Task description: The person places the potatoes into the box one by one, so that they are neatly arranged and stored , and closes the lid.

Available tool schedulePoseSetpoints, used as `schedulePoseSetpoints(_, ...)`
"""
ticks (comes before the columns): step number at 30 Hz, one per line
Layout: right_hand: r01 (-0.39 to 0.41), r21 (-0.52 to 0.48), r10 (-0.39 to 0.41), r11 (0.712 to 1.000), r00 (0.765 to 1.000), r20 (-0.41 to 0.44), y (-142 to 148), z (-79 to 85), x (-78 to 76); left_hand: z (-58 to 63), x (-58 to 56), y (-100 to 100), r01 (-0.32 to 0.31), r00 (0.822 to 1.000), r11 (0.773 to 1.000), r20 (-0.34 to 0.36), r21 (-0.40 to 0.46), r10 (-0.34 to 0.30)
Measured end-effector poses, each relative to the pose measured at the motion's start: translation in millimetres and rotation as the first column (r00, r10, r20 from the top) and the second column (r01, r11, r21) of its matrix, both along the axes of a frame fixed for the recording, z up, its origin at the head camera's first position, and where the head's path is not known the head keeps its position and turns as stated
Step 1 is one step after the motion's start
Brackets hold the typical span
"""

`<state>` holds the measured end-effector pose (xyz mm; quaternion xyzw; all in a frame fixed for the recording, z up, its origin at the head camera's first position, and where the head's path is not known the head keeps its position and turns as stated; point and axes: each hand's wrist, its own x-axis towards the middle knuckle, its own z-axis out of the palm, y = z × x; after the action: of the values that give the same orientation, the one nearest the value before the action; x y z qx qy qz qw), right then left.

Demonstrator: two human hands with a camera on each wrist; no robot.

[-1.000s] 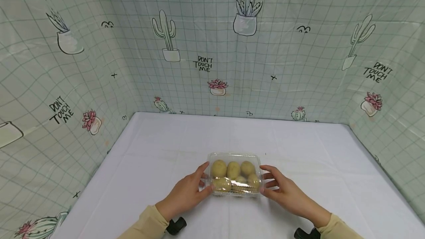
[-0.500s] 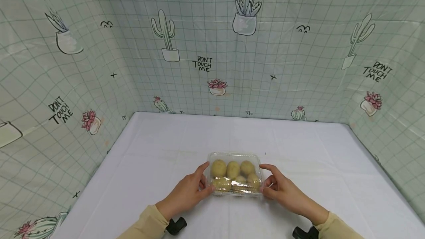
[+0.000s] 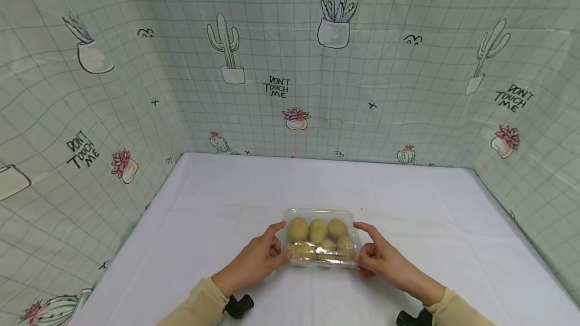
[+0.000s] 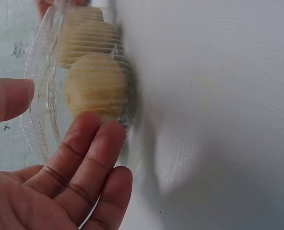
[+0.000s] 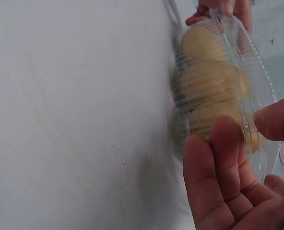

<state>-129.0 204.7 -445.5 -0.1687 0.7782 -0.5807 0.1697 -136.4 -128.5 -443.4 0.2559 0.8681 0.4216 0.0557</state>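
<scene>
A clear plastic clamshell box (image 3: pixel 321 261) with several pale yellow potatoes (image 3: pixel 318 231) inside lies on the white table, its lid down. My left hand (image 3: pixel 256 257) holds the box's left side. In the left wrist view, that thumb (image 4: pixel 12 99) is at the lid's edge and the fingers (image 4: pixel 91 153) lie below the rim against the ribbed wall. On the opposite side, my right hand (image 3: pixel 387 260) pinches the rim. Its thumb (image 5: pixel 276 117) presses the lid edge in the right wrist view, with curled fingers (image 5: pixel 226 153) underneath.
The white cloth-covered table (image 3: pixel 217 185) spreads out around the box. Grid-patterned curtains (image 3: pixel 272 39) with cactus drawings enclose its back and both sides. A black wrist mount (image 3: pixel 238 306) sits under the left wrist, and another black mount (image 3: pixel 413 318) under the right.
The fingers of my right hand have curled in against the box's side, and that hand has shifted slightly left. My left hand and the box stay almost where they were.
</scene>
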Motion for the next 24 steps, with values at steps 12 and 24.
schedulePoseSetpoints(12, -0.008, -0.046, 0.009, 0.999, 1.000, 0.023, -0.2, -3.4, 0.1, -0.8, -1.4, 0.1, -0.001, 1.000, 1.000, 0.008, 0.003, 0.001)
schedulePoseSetpoints(24, -0.012, -0.058, 0.013, 0.998, 1.000, 0.016, -0.6, -4.1, -0.4, 0.2, -1.3, 2.1, -0.023, 0.999, 0.999, 0.032, 0.024, 0.022)
